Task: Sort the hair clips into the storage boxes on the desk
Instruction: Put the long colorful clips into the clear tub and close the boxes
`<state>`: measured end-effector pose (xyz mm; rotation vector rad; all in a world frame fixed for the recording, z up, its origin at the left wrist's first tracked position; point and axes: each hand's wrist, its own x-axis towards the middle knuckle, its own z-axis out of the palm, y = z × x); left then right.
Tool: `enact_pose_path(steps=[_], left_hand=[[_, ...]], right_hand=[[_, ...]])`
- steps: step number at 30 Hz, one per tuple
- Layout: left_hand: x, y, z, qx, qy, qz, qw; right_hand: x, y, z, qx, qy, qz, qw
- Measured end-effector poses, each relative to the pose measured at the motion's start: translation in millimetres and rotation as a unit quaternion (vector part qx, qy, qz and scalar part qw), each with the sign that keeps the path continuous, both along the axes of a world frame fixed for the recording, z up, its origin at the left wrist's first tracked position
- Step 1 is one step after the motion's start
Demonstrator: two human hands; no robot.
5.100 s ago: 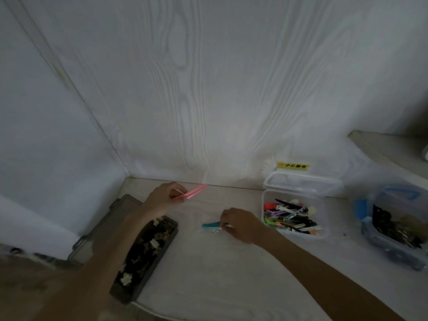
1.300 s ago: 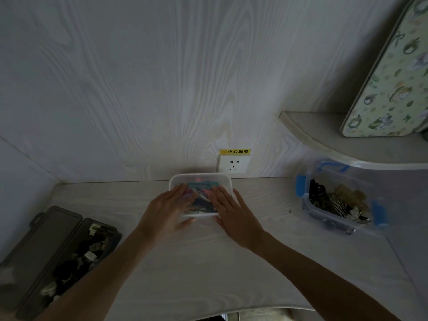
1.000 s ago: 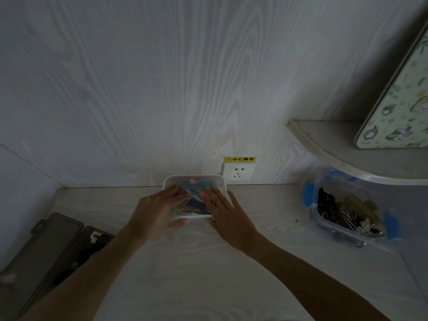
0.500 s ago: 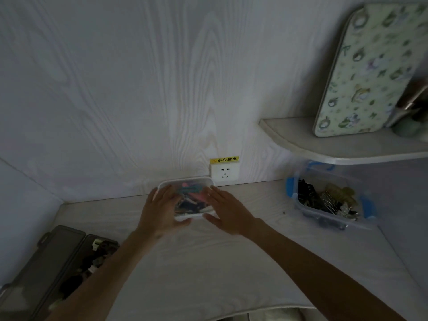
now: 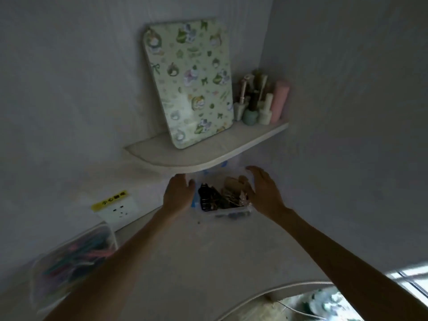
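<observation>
Desk point(image 5: 208, 262), hands flanking clip box point(image 5: 228, 213)

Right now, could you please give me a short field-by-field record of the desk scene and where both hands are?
left hand: open, at the left side of the clear box with blue latches
right hand: open, at the box's right side
box contents: dark and tan clips
box position: under the corner shelf
second box: near left, colourful clips inside, blurred
shelf items: patterned board, bottles
wall: socket
</observation>
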<state>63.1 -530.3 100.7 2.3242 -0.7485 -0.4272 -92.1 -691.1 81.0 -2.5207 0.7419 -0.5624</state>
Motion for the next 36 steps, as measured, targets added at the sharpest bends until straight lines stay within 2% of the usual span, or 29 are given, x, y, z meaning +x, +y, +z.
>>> enact_pose_path(steps=[3, 6, 10, 14, 18, 21, 26, 31, 33, 36], left_hand=[[-6, -38, 0, -0.023, 0.036, 0.077, 0.996], [-11, -57, -7, -0.057, 0.035, 0.138, 0.988], [-12, -66, -13, -0.040, 0.051, 0.167, 0.984], [-4, -58, -16, -0.068, 0.048, 0.153, 0.985], [-4, -43, -15, -0.037, -0.002, 0.120, 0.992], [-7, -31, -21, 0.003, -0.046, 0.047, 0.998], [-21, -7, -25, -0.031, -0.130, -0.073, 0.988], [-33, 13, -27, -0.072, -0.149, -0.081, 0.983], [-37, 22, -28, -0.078, -0.192, -0.091, 0.974], [-45, 28, -21, -0.104, -0.275, -0.146, 0.945]], right_hand=[[15, -32, 9, 0.151, 0.065, -0.031, 0.986], [47, -48, 21, 0.287, 0.070, -0.023, 0.955], [82, -58, 20, 0.373, 0.044, -0.044, 0.926], [83, -56, 5, 0.348, -0.003, -0.056, 0.936], [61, -52, -10, 0.308, -0.015, -0.063, 0.949], [37, -39, -18, 0.246, -0.058, -0.071, 0.965], [8, -17, -26, 0.178, -0.072, -0.116, 0.975], [-1, 8, -28, 0.219, -0.118, -0.143, 0.958], [-4, 16, -26, 0.266, -0.155, -0.155, 0.939], [-6, 16, -11, 0.333, -0.195, -0.225, 0.895]])
